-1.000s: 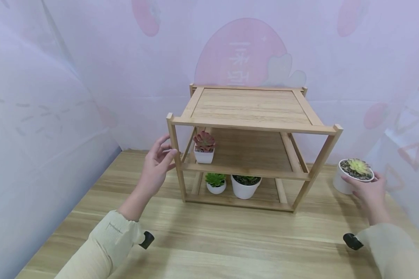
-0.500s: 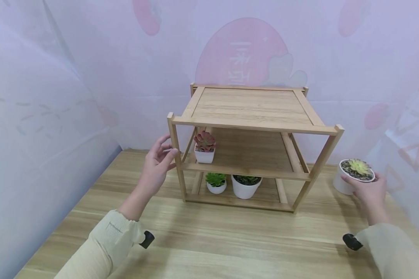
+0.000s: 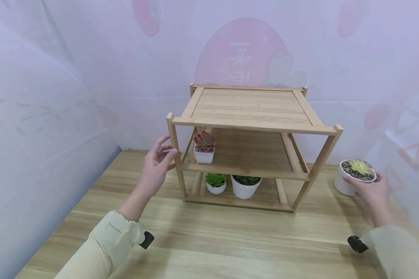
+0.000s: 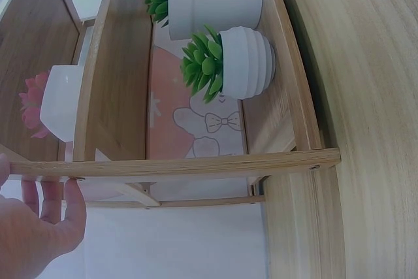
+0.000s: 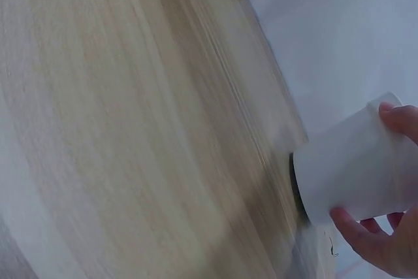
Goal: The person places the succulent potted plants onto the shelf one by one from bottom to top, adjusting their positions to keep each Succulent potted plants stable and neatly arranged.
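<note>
My left hand (image 3: 156, 164) holds the front left post of a wooden shelf rack (image 3: 255, 108), thumb on the near side and fingers reaching past it. In the left wrist view, the thumb and fingertips (image 4: 75, 207) meet that post. Far right, my right hand (image 3: 373, 193) grips a round white pot (image 3: 342, 186) with a yellow-green succulent (image 3: 359, 166). The right wrist view has thumb and fingers on both sides of this white pot (image 5: 353, 168), its base close to the tabletop. A red succulent (image 3: 204, 142) in a square white pot occupies the middle shelf's left end.
On the bottom shelf are a small green succulent (image 3: 215, 179) in a ribbed bowl and a larger white pot (image 3: 244, 190). A wooden tabletop (image 3: 209, 240) carries the rack. Pale printed cloth (image 3: 143, 77) encloses the back and sides.
My right hand and the succulent pot have shifted slightly to the right. The left hand and the rack stay where they were.
</note>
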`<state>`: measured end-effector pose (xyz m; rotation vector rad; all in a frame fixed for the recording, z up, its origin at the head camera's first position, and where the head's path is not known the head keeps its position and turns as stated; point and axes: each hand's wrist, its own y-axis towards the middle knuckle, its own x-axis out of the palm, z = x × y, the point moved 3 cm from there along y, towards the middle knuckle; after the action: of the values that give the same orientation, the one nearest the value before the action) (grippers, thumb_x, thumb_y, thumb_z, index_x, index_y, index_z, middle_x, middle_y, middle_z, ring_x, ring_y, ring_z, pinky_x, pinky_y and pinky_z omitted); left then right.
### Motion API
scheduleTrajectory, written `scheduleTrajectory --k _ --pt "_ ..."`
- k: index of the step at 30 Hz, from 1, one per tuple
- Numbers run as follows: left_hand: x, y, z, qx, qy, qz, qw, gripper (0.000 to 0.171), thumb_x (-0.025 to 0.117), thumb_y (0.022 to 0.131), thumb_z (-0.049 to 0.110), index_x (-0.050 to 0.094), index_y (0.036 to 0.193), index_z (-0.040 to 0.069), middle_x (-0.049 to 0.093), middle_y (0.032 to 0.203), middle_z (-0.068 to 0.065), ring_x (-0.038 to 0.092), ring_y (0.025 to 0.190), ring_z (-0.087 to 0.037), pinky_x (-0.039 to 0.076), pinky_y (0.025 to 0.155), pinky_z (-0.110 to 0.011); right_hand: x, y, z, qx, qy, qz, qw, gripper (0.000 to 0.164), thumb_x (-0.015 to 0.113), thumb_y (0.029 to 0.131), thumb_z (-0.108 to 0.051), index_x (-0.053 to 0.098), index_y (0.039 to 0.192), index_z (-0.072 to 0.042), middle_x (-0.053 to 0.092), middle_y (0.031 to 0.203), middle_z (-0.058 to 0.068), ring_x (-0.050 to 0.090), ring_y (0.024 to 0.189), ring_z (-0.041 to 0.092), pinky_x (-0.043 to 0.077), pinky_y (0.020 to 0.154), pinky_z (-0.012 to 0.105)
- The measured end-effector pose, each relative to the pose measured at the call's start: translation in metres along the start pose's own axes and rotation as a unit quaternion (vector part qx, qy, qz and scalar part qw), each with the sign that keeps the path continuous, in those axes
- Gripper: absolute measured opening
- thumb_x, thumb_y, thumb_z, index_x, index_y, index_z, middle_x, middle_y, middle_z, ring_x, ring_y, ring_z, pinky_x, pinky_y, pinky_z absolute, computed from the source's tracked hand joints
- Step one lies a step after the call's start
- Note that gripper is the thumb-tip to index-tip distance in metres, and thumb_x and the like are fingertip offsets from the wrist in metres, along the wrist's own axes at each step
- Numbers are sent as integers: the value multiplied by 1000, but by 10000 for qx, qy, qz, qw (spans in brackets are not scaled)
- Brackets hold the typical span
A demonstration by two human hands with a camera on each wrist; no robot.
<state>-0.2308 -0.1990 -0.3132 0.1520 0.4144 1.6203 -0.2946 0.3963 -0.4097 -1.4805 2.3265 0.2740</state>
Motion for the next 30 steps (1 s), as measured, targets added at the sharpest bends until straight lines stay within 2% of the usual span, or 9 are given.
scheduleTrajectory --k 3,6,7,10,14,17,23,30 --pt "0 0 0 -8 -1 -6 10000 53 50 109 10 32 158 9 50 132 -21 54 126 -38 48 101 -60 -3 -1 -2 -33 -18 -113 9999 110 77 93 -33 0 158 9 14 161 34 48 105 16 56 67 16" --pt "0 0 -1 -36 3 -41 10000 54 50 109 12 31 159 9 49 133 -21 54 126 -37 49 101 -60 -5 -3 -4 -69 0 -192 9998 110 77 93 -31 -2 158 9 11 162 34 46 116 26 56 68 16" --pt "0 0 -1 -44 1 -51 10000 54 50 109 12 31 159 9 49 133 -21 54 126 -37 49 101 -59 -5 -3 -4 -87 11 -212 9997 109 77 93 -30 -2 158 9 11 162 34 46 116 25 56 67 16" --pt "0 0 -1 -34 3 -63 10000 54 50 109 12 30 159 9 49 133 -20 54 126 -36 49 101 -59 -7 -5 -5 -181 -29 -271 9995 108 77 93 -29 -1 158 10 12 160 36 48 105 11 56 66 15" --pt "0 -1 0 18 -2 -34 10000 53 50 109 12 31 159 9 49 132 -20 54 125 -35 49 101 -59 -9 -8 -7 -341 -84 -405 9986 107 77 94 -27 0 156 12 15 157 39 42 89 -5 56 67 15" --pt "0 -1 0 11 4 -5 10000 53 50 109 11 32 159 9 50 131 -20 55 124 -33 49 101 -59 -10 -10 -9 -391 -64 -515 9979 107 76 94 -26 -2 156 13 13 157 41 41 87 -6 56 67 15" --pt "0 -1 1 -38 -16 23 10000 53 50 109 10 33 158 10 50 130 -19 55 123 -33 49 101 -58 -9 -14 -13 -390 114 -751 9963 107 77 94 -22 -4 157 11 5 160 40 44 97 0 57 70 17" --pt "0 0 2 -82 -20 7 10000 52 50 109 11 32 159 10 49 130 -19 54 125 -35 48 102 -59 -6 -23 -19 -566 201 -970 9935 108 77 94 -20 -4 157 10 -2 162 37 42 89 -10 57 71 17"
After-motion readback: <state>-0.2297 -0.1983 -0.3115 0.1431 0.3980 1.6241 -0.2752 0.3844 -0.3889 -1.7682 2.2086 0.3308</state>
